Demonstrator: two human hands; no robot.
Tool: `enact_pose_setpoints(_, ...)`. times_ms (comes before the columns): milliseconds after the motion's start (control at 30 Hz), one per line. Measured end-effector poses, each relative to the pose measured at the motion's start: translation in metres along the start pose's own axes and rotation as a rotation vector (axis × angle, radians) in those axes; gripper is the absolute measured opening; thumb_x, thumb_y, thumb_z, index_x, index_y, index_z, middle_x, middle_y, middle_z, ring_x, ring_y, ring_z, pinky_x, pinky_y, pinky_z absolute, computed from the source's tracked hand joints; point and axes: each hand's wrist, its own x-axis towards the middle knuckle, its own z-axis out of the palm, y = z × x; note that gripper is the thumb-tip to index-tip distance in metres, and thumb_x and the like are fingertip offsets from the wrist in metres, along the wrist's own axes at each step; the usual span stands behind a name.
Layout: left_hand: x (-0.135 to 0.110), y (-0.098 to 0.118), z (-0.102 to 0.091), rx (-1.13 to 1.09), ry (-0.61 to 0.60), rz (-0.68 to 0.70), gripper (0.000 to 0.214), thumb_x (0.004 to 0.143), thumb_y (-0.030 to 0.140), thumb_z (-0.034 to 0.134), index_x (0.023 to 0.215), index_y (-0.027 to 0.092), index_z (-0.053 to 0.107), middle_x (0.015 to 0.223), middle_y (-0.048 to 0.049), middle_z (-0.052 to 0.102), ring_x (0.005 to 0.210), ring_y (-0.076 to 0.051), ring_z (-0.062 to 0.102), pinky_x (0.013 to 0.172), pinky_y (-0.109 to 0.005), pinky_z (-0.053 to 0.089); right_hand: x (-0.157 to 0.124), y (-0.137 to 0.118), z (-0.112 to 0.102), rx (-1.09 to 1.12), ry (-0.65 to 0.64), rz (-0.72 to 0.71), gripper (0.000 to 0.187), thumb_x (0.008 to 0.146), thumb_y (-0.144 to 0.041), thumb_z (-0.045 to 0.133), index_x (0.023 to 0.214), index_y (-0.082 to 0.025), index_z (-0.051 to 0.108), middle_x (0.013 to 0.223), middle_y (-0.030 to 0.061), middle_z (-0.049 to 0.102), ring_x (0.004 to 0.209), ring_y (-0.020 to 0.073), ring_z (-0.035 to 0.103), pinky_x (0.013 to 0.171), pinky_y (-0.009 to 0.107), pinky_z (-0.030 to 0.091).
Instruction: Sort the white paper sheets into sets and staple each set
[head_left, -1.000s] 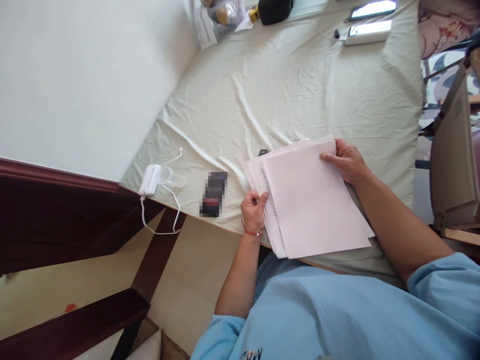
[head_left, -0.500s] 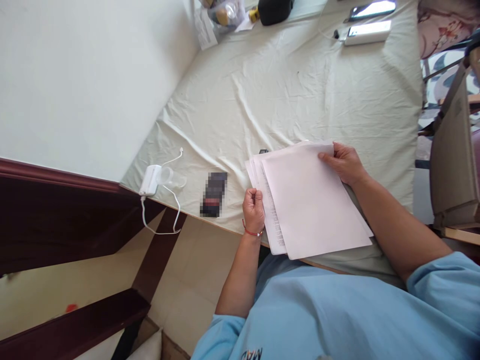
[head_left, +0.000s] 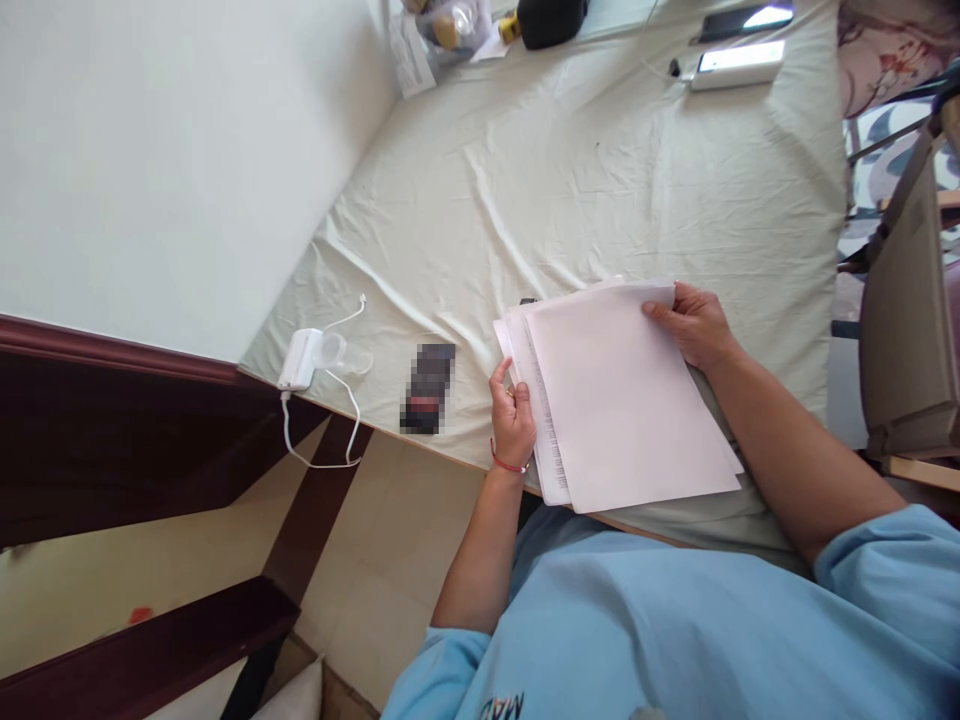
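Note:
A loose stack of white paper sheets [head_left: 622, 400] is tilted over the table's front edge, close to my body. The top sheet's visible side is blank, and a printed sheet [head_left: 538, 400] shows from under its left side. My right hand [head_left: 694, 325] pinches the upper right corner, thumb on top and fingers underneath. At the left edge, my left hand [head_left: 514, 420] grips the sheets near the thumb, its index finger lifted away from the paper. A small dark object [head_left: 528, 301] peeks out behind the stack's top left corner, mostly hidden.
Left of the stack lies a dark pixelated object [head_left: 427, 390]. A white charger with cable [head_left: 300, 360] sits by the wall. At the back are a clear plastic bag [head_left: 454, 30], a black case [head_left: 553, 22], a white power bank [head_left: 739, 66] and a phone [head_left: 742, 22].
My left index finger has lifted and uncurled from the closed fist. The stack and my right hand have shifted very slightly to the right.

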Motion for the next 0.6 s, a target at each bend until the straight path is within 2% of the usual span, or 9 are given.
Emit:
enact_pose_setpoints(167,-0.0003,0.0001,0.0009,-0.005,0.003,0.023,0.065,0.099,0.064,0.060,0.150,0.026,0.049,0.093,-0.0032,0.068,0.077,-0.017,0.064,0.079,-0.033,0.054,0.0001,0.0021,0.0002,-0.023,0.012,-0.015,0.034,0.072,-0.054,0.089,0.089,-0.028,0.074,0.086,0.0028,0.075,0.071,0.0234,0.067,0.061,0.039,0.057)
enact_pose_setpoints(367,0.0002,-0.0032,0.0000,-0.031,0.027,-0.013,0.062,0.098,0.066,0.060,0.144,0.024,0.054,0.083,-0.0006,0.063,0.070,-0.017,0.059,0.076,-0.032,0.053,0.0029,0.0043,-0.0012,-0.014,0.086,-0.049,0.033,0.072,-0.052,0.090,0.086,-0.029,0.071,0.084,0.0018,0.073,0.068,0.0214,0.065,0.060,0.038,0.055)
enact_pose_setpoints(433,0.0008,-0.0033,-0.0006,-0.031,0.039,-0.004,0.058,0.098,0.066,0.060,0.139,0.025,0.058,0.090,-0.0027,0.066,0.080,-0.019,0.064,0.083,-0.034,0.054,0.0036,0.0044,-0.0017,-0.011,0.096,-0.067,0.033,0.074,-0.053,0.089,0.088,-0.030,0.071,0.086,0.0021,0.074,0.070,0.0224,0.067,0.061,0.038,0.055)
enact_pose_setpoints(533,0.0014,-0.0019,-0.0012,0.027,0.052,0.049,0.046,0.099,0.063,0.059,0.120,0.024,0.067,0.106,-0.0061,0.070,0.102,-0.022,0.067,0.099,-0.036,0.051,0.0036,0.0034,-0.0022,-0.006,0.090,-0.068,0.036,0.072,-0.056,0.089,0.091,-0.030,0.072,0.089,0.0028,0.075,0.074,0.0245,0.069,0.062,0.040,0.057)
enact_pose_setpoints(600,0.0016,-0.0001,-0.0013,0.065,0.050,0.066,0.042,0.101,0.062,0.057,0.109,0.023,0.069,0.107,-0.0060,0.071,0.105,-0.022,0.066,0.101,-0.035,0.049,0.0033,0.0023,-0.0026,-0.001,0.085,-0.059,0.039,0.070,-0.059,0.090,0.091,-0.030,0.072,0.088,0.0032,0.076,0.075,0.0257,0.070,0.062,0.040,0.057)
